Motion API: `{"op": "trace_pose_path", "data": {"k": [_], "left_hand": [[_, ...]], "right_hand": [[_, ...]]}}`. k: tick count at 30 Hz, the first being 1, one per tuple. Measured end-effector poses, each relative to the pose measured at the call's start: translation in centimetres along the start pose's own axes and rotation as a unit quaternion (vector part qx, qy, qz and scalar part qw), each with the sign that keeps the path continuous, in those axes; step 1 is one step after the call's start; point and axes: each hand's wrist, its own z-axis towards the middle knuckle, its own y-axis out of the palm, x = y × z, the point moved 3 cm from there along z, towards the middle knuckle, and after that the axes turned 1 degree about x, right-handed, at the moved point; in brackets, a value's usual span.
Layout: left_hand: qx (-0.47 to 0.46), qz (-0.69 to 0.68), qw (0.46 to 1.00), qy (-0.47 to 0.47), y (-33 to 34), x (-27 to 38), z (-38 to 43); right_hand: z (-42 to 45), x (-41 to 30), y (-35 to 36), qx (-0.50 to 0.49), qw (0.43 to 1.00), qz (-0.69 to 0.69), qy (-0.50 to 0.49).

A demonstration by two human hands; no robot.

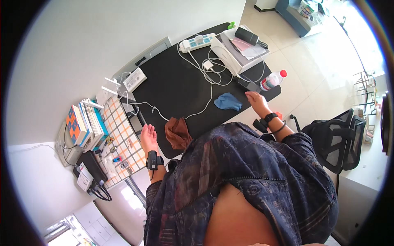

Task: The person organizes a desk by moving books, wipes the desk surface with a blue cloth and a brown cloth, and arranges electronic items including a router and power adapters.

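Palm up, my left hand point(149, 136) is held over the left edge of the black table point(172, 83), with its fingers extended and nothing in it. To its right lies a crumpled brown cloth point(178, 132) at the table's near edge. My right hand point(258, 103) is at the table's right side, fingers loosely extended and no object visible in them. Left of that hand is a small blue cloth point(228, 101), lying apart from it. Just beyond the right fingertips rests a dark phone-like device point(248, 84), and a plastic bottle with a red cap point(272, 80) stands close by.
A white power strip point(197, 42), coiled white cable point(212, 72) and a white box point(229, 58) bearing a black cylindrical case point(246, 36) occupy the far side. Leftward are a white router point(134, 80) and books point(89, 123) on a checkered surface. A mesh chair point(335, 141) stands right.
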Motion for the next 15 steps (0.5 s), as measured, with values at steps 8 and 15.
{"op": "trace_pose_path", "data": {"k": [8, 15], "left_hand": [[-0.021, -0.034, 0.999, -0.032, -1.0, -0.2, 0.9], [-0.091, -0.054, 0.991, -0.083, 3.6, 0.4, 1.6]], "right_hand": [[0.3, 2.1, 0.9, 0.002, 0.966, 0.189, 0.176], [-4.0, 8.1, -1.8, -0.013, 0.939, 0.211, 0.27]]}}
